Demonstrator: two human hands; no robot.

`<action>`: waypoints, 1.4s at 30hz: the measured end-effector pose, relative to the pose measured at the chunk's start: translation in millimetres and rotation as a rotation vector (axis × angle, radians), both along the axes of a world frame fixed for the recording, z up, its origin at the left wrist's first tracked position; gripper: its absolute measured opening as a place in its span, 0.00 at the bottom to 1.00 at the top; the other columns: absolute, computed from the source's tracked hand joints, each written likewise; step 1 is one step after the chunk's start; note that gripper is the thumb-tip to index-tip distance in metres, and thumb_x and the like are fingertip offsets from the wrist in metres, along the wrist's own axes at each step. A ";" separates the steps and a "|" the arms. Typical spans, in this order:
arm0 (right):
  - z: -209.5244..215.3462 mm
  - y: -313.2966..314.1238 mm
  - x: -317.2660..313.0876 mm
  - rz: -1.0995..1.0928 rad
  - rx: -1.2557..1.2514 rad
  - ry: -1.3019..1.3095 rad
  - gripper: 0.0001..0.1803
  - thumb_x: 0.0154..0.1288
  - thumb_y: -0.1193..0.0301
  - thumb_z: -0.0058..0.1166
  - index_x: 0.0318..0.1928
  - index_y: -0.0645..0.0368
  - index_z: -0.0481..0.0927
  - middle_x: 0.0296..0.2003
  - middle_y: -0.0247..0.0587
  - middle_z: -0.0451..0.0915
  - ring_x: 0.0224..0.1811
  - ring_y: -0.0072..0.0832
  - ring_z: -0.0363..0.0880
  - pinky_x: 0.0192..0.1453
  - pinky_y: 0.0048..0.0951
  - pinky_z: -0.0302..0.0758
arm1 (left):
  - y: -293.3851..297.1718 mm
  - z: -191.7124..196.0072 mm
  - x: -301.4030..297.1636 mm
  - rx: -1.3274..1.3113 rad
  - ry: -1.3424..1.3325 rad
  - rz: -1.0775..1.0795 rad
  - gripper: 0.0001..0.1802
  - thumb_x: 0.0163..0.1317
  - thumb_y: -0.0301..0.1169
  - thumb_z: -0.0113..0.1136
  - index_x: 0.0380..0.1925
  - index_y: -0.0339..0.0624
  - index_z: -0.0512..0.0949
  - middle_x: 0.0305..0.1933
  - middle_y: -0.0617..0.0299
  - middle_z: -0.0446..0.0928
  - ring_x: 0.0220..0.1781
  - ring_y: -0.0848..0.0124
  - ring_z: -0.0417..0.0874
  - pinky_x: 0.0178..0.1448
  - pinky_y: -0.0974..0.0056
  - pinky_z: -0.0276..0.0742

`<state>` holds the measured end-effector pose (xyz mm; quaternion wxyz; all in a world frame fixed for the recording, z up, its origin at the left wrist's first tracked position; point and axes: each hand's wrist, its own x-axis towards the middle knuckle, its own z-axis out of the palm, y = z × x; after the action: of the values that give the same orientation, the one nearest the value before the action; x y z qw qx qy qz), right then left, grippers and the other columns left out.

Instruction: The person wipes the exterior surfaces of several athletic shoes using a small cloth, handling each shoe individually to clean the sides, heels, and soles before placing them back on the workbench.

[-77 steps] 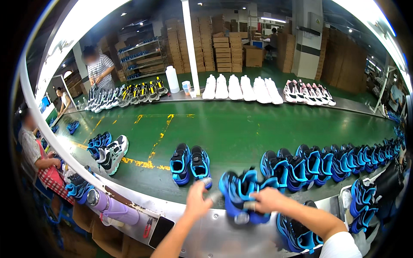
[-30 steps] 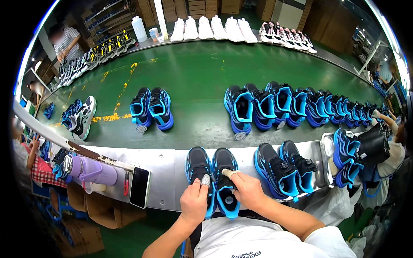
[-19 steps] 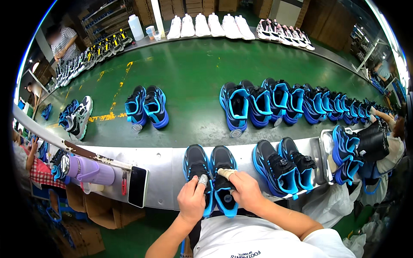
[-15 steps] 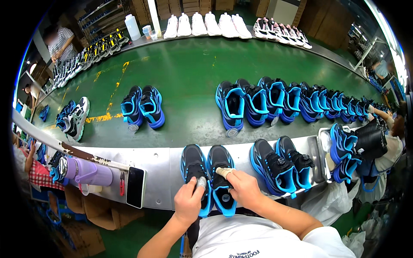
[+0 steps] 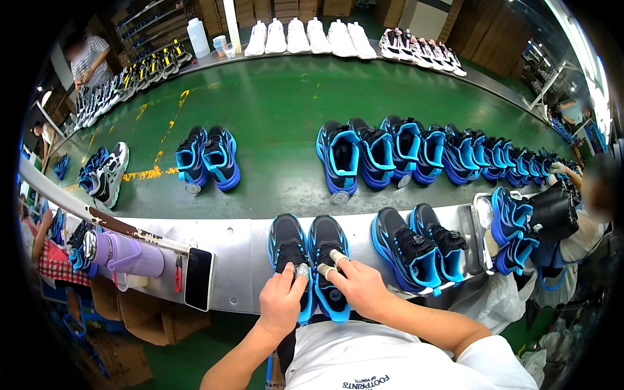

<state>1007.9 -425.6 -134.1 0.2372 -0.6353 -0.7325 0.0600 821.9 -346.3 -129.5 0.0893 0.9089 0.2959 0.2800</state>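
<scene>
A pair of black-and-blue sneakers stands before me, toes pointing away. My left hand (image 5: 281,300) is at the left sneaker (image 5: 288,237), fingers bent and closed on its tongue, with a silvery wrap at the thumb tip. My right hand (image 5: 361,286) reaches over the right sneaker (image 5: 329,237). Its thumb and forefinger, wrapped in pale tape, pinch near the tongue, and the fingertips partly hide what they hold. To the right, a matching pair of sneakers (image 5: 404,250) rests on the metal ledge.
Across the green conveyor belt (image 5: 273,91), a long row of sneakers (image 5: 396,153) runs right, and another pair (image 5: 207,158) stands left. A phone (image 5: 199,278), red-handled snips (image 5: 178,273) and a purple tumbler (image 5: 127,255) lie on the ledge (image 5: 237,260). A metal tray (image 5: 481,227) holds more sneakers.
My right thumb has come forward into sight beside the forefinger on the right sneaker. My left fingers have shifted slightly on the left sneaker. The whole view has moved a little.
</scene>
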 end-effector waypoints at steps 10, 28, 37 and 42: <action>1.6 -7.9 -7.6 -0.093 -0.035 0.157 0.33 0.51 0.81 0.54 0.63 0.64 0.70 0.56 0.55 0.75 0.51 0.41 0.78 0.54 0.32 0.77 | -1.5 -2.7 3.9 -0.051 0.055 0.053 0.11 0.48 0.21 0.61 0.35 0.38 0.78 0.48 0.46 0.78 0.34 0.57 0.79 0.40 0.59 0.78; 17.7 20.7 33.8 0.172 -0.389 0.419 0.20 0.63 0.69 0.59 0.57 0.53 0.78 0.39 0.47 0.74 0.45 0.44 0.75 0.49 0.37 0.73 | 25.1 35.6 20.0 -0.493 0.168 0.029 0.11 0.52 0.26 0.62 0.37 0.38 0.81 0.38 0.53 0.75 0.42 0.54 0.76 0.46 0.55 0.73; 31.5 22.3 38.5 0.169 -0.424 0.344 0.13 0.59 0.64 0.60 0.43 0.53 0.79 0.33 0.40 0.75 0.40 0.42 0.77 0.39 0.41 0.75 | 31.5 22.7 11.9 -0.551 0.011 -0.055 0.11 0.49 0.22 0.63 0.35 0.37 0.81 0.35 0.53 0.76 0.37 0.55 0.77 0.40 0.58 0.74; 27.6 21.1 36.1 0.091 -0.435 0.186 0.13 0.58 0.62 0.60 0.40 0.54 0.79 0.31 0.42 0.77 0.38 0.43 0.80 0.37 0.42 0.75 | 30.8 18.9 11.5 -0.534 -0.001 -0.066 0.12 0.49 0.22 0.63 0.37 0.38 0.81 0.34 0.54 0.78 0.38 0.56 0.77 0.40 0.59 0.74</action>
<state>1043.9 -404.4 -106.5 0.1582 -0.6296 -0.7051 0.2853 833.4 -315.5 -110.5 0.3351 0.8622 0.3295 0.1893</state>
